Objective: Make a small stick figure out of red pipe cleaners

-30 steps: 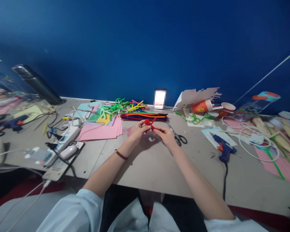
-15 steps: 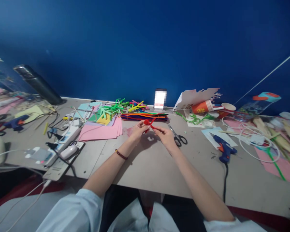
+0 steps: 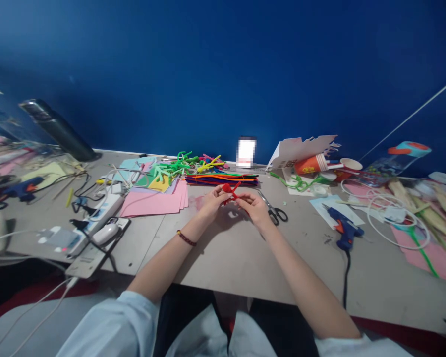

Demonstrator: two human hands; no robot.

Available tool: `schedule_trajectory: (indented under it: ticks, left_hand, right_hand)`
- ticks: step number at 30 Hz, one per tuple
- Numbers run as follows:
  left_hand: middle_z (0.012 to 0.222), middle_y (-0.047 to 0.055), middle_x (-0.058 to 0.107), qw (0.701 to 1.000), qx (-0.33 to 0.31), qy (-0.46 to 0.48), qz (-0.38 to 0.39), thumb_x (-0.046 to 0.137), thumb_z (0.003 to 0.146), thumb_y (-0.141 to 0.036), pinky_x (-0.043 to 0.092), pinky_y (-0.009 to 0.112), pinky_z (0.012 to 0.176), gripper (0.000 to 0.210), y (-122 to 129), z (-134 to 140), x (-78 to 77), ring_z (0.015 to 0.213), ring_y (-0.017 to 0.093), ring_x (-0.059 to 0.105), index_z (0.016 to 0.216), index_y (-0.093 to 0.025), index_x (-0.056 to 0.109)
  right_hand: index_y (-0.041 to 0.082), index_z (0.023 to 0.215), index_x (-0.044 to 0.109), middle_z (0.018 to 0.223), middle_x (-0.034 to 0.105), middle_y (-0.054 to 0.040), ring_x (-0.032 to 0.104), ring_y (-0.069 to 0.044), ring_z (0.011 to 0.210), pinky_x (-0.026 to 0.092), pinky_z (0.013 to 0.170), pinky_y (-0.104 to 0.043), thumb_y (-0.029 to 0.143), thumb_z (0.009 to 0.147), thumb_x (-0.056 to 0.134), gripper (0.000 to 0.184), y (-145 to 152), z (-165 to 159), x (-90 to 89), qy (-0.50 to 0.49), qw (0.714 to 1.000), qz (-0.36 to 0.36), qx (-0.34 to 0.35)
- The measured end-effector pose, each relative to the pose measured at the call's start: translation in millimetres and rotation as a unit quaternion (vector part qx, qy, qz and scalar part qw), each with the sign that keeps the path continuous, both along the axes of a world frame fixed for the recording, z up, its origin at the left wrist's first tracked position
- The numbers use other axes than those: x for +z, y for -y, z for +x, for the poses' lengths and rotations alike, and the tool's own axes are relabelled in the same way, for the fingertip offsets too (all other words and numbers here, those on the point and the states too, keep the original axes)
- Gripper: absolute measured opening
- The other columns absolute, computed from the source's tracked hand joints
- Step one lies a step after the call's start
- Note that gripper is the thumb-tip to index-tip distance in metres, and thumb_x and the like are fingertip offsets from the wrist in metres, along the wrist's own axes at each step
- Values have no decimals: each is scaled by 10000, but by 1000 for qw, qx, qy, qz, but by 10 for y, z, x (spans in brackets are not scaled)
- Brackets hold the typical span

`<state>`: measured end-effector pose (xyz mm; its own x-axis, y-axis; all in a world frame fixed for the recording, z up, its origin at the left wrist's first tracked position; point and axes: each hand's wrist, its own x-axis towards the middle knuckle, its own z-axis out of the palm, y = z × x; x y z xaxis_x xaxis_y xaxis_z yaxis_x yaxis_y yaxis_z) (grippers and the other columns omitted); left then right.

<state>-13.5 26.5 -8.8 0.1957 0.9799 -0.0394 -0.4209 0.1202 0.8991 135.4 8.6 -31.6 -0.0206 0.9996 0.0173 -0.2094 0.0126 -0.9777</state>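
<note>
Between both hands is a red pipe cleaner (image 3: 227, 188), bent into a small shape with a rounded end and a strand sticking out to the upper right. My left hand (image 3: 211, 202) pinches it from the left, fingers closed. From the right, my right hand (image 3: 253, 206) grips it with thumb and fingertips. Just behind them lies a bundle of coloured pipe cleaners (image 3: 223, 180). Beside my right hand rest scissors (image 3: 278, 214) with black handles. Pink paper sheets (image 3: 152, 202) lie to the left of my left hand.
A blue glue gun (image 3: 344, 228) lies at the right on light blue paper. Green bent pipe cleaners (image 3: 176, 166) are heaped at the back. A power strip (image 3: 100, 218) and a phone (image 3: 92, 258) with cables occupy the left. Paper cups (image 3: 312, 163) lean at the back right.
The red pipe cleaner has turned slightly between my fingers. My right hand's fingers have shifted a little around it; both arms stay nearly in place.
</note>
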Motion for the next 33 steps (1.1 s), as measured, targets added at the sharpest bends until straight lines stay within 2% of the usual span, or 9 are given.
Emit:
schedule_trajectory:
  ticks: [5,8,12,19,22,28,33]
  left_hand:
    - [654,-25,593,1000,1,12,-5,794,572,-198,404,222,590,288,3,3,5,583,78,537,762,-169,580]
    - [627,-40,567,1000,-3,11,-3,793,571,-204,388,208,556,295,0,1,-4,540,59,503,757,-166,567]
    - [633,-45,563,1000,-6,16,-9,796,553,-214,385,203,546,326,-7,-3,-16,531,57,493,775,-168,561]
    - [624,-42,558,1000,-3,3,-3,784,560,-226,372,211,550,305,-14,2,-32,529,57,487,763,-159,567]
    - [611,-47,552,1000,-1,4,0,788,560,-228,368,209,548,306,-13,7,-29,520,53,482,749,-156,559]
    - [620,-39,574,1000,-3,3,3,793,547,-215,365,211,535,314,-3,15,-15,520,60,488,766,-162,575]
    - [622,-42,563,1000,5,2,7,785,564,-205,362,215,545,290,2,8,-17,531,59,482,754,-165,570]
  right_hand:
    - [212,892,620,799,674,5,616,-122,631,504,644,-280,412,623,761,363,13,-8,35,-34,999,2,33]
    - [210,889,609,737,646,20,588,-110,591,506,636,-283,405,642,748,344,27,-3,46,-56,996,-12,64]
    - [220,912,604,757,657,22,588,-110,618,509,641,-279,325,593,783,380,36,-1,35,-62,994,-21,93]
    - [225,936,661,937,700,-15,647,-150,796,516,771,-312,301,584,783,380,30,-7,5,-31,998,-2,56]
    - [213,941,672,938,709,-28,654,-164,820,511,810,-333,319,585,785,388,24,-12,-11,-26,999,0,43]
    - [190,866,675,855,713,-40,648,-164,766,512,766,-325,411,627,757,336,29,-14,8,17,1000,24,2]
    - [198,904,646,887,697,-33,644,-168,795,506,787,-328,391,606,776,378,40,-29,28,32,998,47,9]
